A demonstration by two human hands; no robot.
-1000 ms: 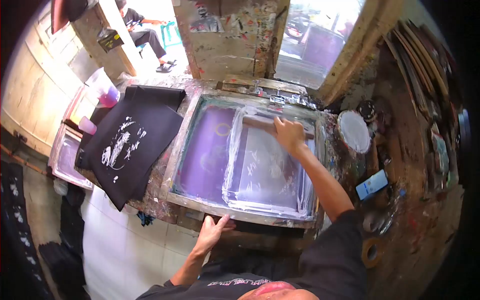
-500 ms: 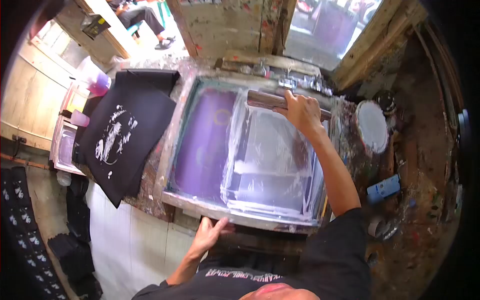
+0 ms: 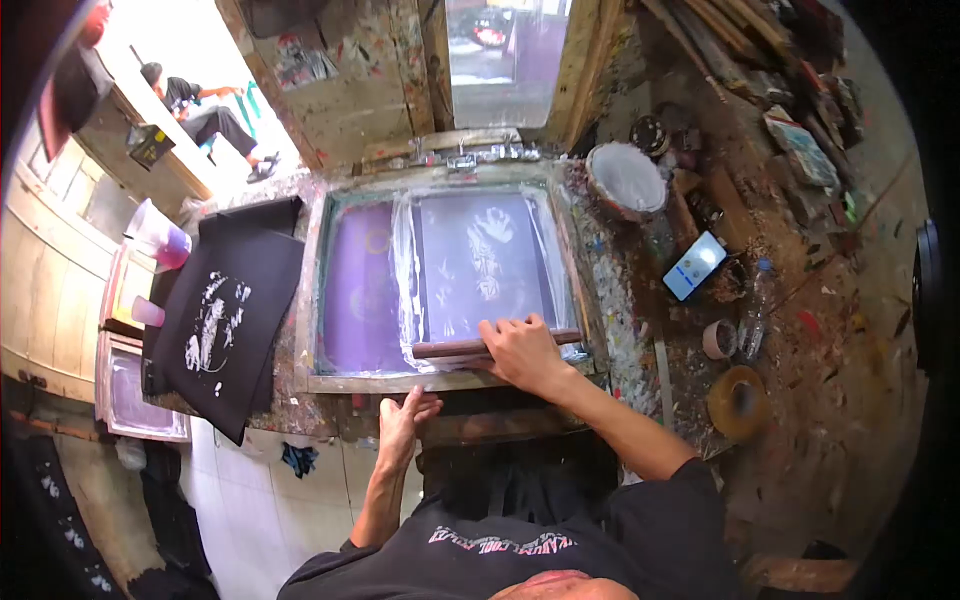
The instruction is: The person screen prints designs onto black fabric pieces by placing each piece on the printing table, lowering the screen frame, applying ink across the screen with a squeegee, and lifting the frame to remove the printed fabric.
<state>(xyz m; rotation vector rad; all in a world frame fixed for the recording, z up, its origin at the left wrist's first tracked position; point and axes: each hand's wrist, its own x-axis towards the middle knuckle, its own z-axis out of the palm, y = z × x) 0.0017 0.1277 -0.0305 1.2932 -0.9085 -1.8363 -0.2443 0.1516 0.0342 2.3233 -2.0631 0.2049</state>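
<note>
A wooden-handled squeegee (image 3: 450, 349) lies crosswise at the near end of the printing screen, its handle gripped from above by my right hand (image 3: 525, 352). The screen's frame (image 3: 350, 383) is rimmed in worn wood around a purple mesh (image 3: 357, 290). White ink streaks line the mesh, and a pale hand-shaped design (image 3: 490, 240) shows on its right part, over a dark sheet. At the frame's front edge is my left hand (image 3: 400, 425), thumb raised against the rim and fingers stretched out to the right. Whether those fingers press on the frame cannot be told.
Black fabric pieces with a white print (image 3: 215, 320) lie left of the screen, beside plastic cups (image 3: 160, 235). To the right are an ink tub (image 3: 627, 180), a lit phone (image 3: 695, 266) and tape rolls (image 3: 738, 402). A person (image 3: 215, 120) sits outside the doorway.
My right hand has drawn the squeegee from the far end of the screen to the near end, uncovering the pale design. My left hand stays by the front edge. The view has shifted right.
</note>
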